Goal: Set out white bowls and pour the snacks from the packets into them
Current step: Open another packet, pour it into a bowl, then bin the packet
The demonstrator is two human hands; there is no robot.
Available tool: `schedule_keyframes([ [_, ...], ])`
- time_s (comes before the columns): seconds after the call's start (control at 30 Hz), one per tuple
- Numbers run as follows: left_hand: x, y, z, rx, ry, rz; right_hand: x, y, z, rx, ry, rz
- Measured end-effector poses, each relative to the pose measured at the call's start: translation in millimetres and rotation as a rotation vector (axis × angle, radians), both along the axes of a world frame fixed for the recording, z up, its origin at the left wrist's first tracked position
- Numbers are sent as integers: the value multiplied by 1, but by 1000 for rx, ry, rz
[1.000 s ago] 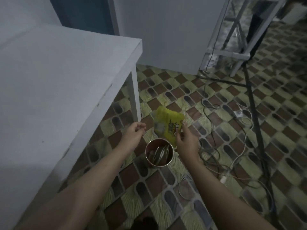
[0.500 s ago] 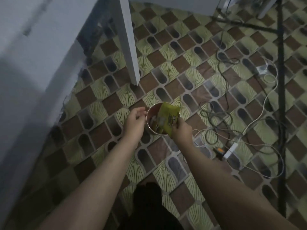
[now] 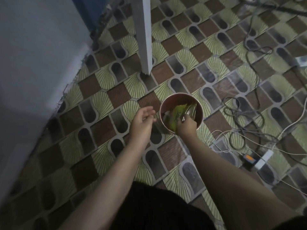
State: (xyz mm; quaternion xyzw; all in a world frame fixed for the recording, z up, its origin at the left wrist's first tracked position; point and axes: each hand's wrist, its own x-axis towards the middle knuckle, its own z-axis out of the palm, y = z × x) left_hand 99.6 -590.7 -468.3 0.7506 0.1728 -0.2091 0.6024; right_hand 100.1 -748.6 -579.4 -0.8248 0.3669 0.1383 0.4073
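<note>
While the right hand point(image 3: 186, 126) reaches down over the near rim of a round metal bin point(image 3: 198, 106), its fingers are curled on a yellow snack packet point(image 3: 177, 117) that sits mostly inside the bin. The left hand point(image 3: 142, 121) hangs just left of the bin with fingers loosely spread, holding nothing and touching neither bin nor packet. The packet is crumpled against the bin's left inner wall; print on it is too blurred to read. Other pale or shiny wrappers lie deeper in the bin, kind unclear.

The bin stands on a patterned floor point(image 3: 116, 97) of brown squares, green fan shapes and grey ovals, under a glossy film. A white table leg point(image 3: 143, 35) meets the floor beyond and left of the bin, well apart from both hands. The white tabletop point(image 3: 33, 47) fills the left of the view. Right of the bin, tangled cables point(image 3: 245, 123) cross the floor, and a white power strip point(image 3: 264, 159) lies beside a small dark unit with an orange patch point(image 3: 248, 158). Dark clothing point(image 3: 157, 206) fills the bottom edge between the forearms.
</note>
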Motion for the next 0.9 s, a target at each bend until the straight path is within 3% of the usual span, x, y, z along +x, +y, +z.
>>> schedule_keyframes([
  [0.17,-6,9,10,6,13,-9,-16,15,17,71,-14,-41],
  [0.37,-19,3,83,-23,-15,9,-40,37,120,172,-340,-115],
  [0.67,-29,2,289,-150,-259,38,-47,41,374,200,-792,73],
  [0.9,-57,79,460,-158,-520,210,-62,118,540,537,-1001,217],
])
